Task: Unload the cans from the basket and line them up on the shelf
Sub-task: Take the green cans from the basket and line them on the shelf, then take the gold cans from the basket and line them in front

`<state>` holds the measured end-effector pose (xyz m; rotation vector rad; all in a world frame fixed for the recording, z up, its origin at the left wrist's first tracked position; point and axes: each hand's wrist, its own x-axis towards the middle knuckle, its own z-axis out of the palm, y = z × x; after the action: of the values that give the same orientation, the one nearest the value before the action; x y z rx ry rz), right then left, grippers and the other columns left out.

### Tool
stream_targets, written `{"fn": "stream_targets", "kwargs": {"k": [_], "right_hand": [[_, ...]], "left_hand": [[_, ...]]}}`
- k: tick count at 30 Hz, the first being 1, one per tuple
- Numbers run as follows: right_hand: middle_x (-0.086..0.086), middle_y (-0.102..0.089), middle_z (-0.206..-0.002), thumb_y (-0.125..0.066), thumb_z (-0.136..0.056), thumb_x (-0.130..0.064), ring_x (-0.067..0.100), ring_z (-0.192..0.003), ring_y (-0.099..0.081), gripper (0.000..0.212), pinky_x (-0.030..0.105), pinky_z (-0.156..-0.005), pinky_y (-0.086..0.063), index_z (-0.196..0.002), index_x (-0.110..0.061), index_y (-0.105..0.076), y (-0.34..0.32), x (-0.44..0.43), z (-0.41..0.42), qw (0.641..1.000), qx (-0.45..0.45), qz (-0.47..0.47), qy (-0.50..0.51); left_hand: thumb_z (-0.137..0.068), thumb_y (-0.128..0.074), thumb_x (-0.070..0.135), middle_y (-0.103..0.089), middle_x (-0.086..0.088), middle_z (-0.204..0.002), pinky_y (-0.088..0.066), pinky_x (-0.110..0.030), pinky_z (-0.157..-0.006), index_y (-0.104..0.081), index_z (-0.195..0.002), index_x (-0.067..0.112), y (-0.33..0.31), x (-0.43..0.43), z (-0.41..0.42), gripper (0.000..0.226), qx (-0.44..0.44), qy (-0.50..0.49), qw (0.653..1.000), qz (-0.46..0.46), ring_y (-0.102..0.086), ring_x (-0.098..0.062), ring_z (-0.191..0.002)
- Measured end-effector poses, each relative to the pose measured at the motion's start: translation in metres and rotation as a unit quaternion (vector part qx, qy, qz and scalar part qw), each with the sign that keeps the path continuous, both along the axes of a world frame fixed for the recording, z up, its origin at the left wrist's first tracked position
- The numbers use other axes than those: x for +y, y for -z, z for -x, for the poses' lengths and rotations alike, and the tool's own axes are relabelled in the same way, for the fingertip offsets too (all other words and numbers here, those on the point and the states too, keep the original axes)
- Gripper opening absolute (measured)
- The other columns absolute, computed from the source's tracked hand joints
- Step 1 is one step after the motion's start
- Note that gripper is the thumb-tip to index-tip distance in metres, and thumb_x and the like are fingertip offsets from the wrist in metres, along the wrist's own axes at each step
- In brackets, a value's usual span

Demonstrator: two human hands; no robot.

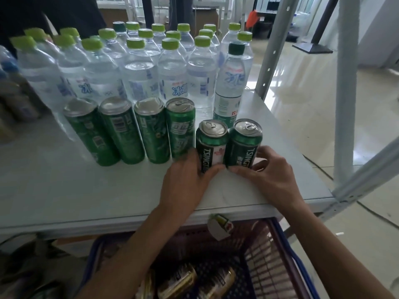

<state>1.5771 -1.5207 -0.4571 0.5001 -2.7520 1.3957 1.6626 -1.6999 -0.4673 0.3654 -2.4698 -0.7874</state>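
Observation:
Two short green Tsingtao cans stand side by side on the white shelf (86, 190) near its right front. My left hand (185, 175) wraps the base of the left can (212, 143). My right hand (269, 171) wraps the base of the right can (245, 143). To their left stands a row of several tall green cans (121, 132), upright and touching one another. Below the shelf edge sits the purple basket (269, 255) with blue handles, holding gold cans (179, 281) lying on their sides.
Many clear water bottles with green caps (140, 67) fill the back of the shelf. A taller green-labelled bottle (228, 91) stands just behind the two short cans. Grey shelf uprights (274, 52) rise at the right. Brown bottles (13, 98) are at the far left.

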Motion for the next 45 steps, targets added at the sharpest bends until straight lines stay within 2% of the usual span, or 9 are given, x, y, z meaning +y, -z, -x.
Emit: {"fn": "stream_targets", "kwargs": {"k": [6, 13, 19, 22, 25, 28, 32, 36, 45], "right_hand": [[-0.012, -0.073, -0.095, -0.082, -0.077, -0.048, -0.002, -0.082, -0.068, 0.050, 0.025, -0.075, -0.058, -0.123, -0.030, -0.071, 0.004, -0.003, 0.005, 1.000, 0.017, -0.015, 0.003], [-0.014, -0.072, -0.119, -0.075, -0.087, -0.042, -0.007, -0.082, -0.063, 0.044, 0.009, -0.067, -0.046, -0.129, -0.032, -0.067, 0.008, -0.013, 0.012, 0.999, 0.046, -0.019, -0.012], [0.001, -0.066, -0.113, -0.086, -0.079, -0.031, -0.001, -0.076, -0.064, 0.063, 0.022, -0.070, -0.056, -0.131, -0.012, -0.056, 0.010, -0.008, 0.004, 0.998, 0.052, -0.028, 0.019], [0.001, -0.070, -0.099, -0.085, -0.079, -0.024, 0.010, -0.084, -0.069, 0.045, 0.031, -0.081, -0.059, -0.116, -0.015, -0.061, 0.006, -0.002, -0.006, 0.999, -0.036, -0.023, 0.018], [0.004, -0.073, -0.085, -0.084, -0.081, -0.020, 0.009, -0.075, -0.068, 0.017, 0.019, -0.068, -0.053, -0.092, -0.016, -0.072, -0.011, 0.014, -0.029, 0.987, -0.143, 0.019, -0.071], [0.009, -0.073, -0.076, -0.077, -0.087, -0.017, 0.013, -0.065, -0.066, 0.010, 0.021, -0.063, -0.052, -0.086, -0.007, -0.075, -0.030, 0.022, -0.057, 0.925, -0.277, 0.004, -0.261], [0.007, -0.080, -0.098, -0.073, -0.092, -0.012, 0.013, -0.089, -0.074, 0.017, 0.029, -0.082, -0.058, -0.108, -0.007, -0.077, -0.003, 0.003, -0.080, 0.756, -0.413, -0.191, -0.472], [0.004, -0.070, -0.125, -0.074, -0.090, -0.032, 0.019, -0.106, -0.068, 0.048, 0.035, -0.093, -0.055, -0.133, -0.014, -0.064, 0.077, -0.025, -0.105, 0.627, -0.315, -0.512, -0.496], [0.021, -0.033, -0.152, -0.066, -0.092, -0.016, 0.042, -0.133, -0.043, 0.071, 0.052, -0.105, -0.043, -0.154, -0.007, -0.031, 0.234, -0.018, -0.124, 0.619, -0.060, -0.687, -0.376]], "left_hand": [[-0.095, -0.064, 0.037, -0.051, 0.002, -0.069, -0.039, -0.030, -0.055, -0.048, -0.076, 0.014, 0.007, -0.005, 0.018, 0.034, -0.002, 0.025, 1.000, 0.002, -0.053, -0.017, -0.062], [-0.096, -0.062, 0.028, -0.062, -0.004, -0.080, -0.048, -0.033, -0.058, -0.058, -0.087, 0.009, 0.012, -0.009, 0.019, 0.022, 0.006, 0.035, 0.999, 0.041, -0.057, -0.019, -0.066], [-0.093, -0.066, 0.020, -0.060, 0.002, -0.068, -0.042, -0.019, -0.057, -0.059, -0.079, 0.010, -0.003, -0.009, -0.023, 0.019, 0.011, 0.082, 0.986, -0.142, -0.050, -0.004, -0.059], [-0.094, -0.067, 0.018, -0.057, -0.002, -0.062, -0.040, -0.021, -0.052, -0.055, -0.077, 0.011, -0.003, -0.011, -0.085, 0.022, -0.007, 0.158, 0.975, -0.154, -0.047, -0.008, -0.051], [-0.094, -0.065, 0.025, -0.057, 0.006, -0.061, -0.041, -0.023, -0.051, -0.055, -0.076, 0.018, 0.007, -0.018, -0.131, 0.021, -0.151, 0.248, 0.955, -0.063, -0.052, -0.008, -0.052], [-0.095, -0.056, 0.036, -0.059, 0.006, -0.066, -0.047, -0.031, -0.057, -0.054, -0.075, 0.022, 0.035, -0.024, -0.139, 0.024, -0.352, 0.304, 0.880, 0.095, -0.052, -0.005, -0.057], [-0.098, -0.047, 0.029, -0.070, -0.014, -0.097, -0.051, -0.030, -0.069, -0.067, -0.096, 0.006, 0.083, -0.026, -0.140, 0.030, -0.463, 0.318, 0.804, 0.197, -0.067, -0.028, -0.083], [-0.097, -0.052, 0.027, -0.066, -0.020, -0.117, -0.050, -0.032, -0.078, -0.061, -0.119, 0.003, 0.123, -0.021, -0.141, 0.034, -0.547, 0.276, 0.773, 0.167, -0.066, -0.034, -0.101], [-0.093, -0.064, 0.031, -0.051, -0.017, -0.139, -0.050, -0.034, -0.093, -0.047, -0.140, 0.005, 0.191, -0.002, -0.159, 0.056, -0.655, 0.250, 0.706, 0.099, -0.058, -0.030, -0.119]]}}
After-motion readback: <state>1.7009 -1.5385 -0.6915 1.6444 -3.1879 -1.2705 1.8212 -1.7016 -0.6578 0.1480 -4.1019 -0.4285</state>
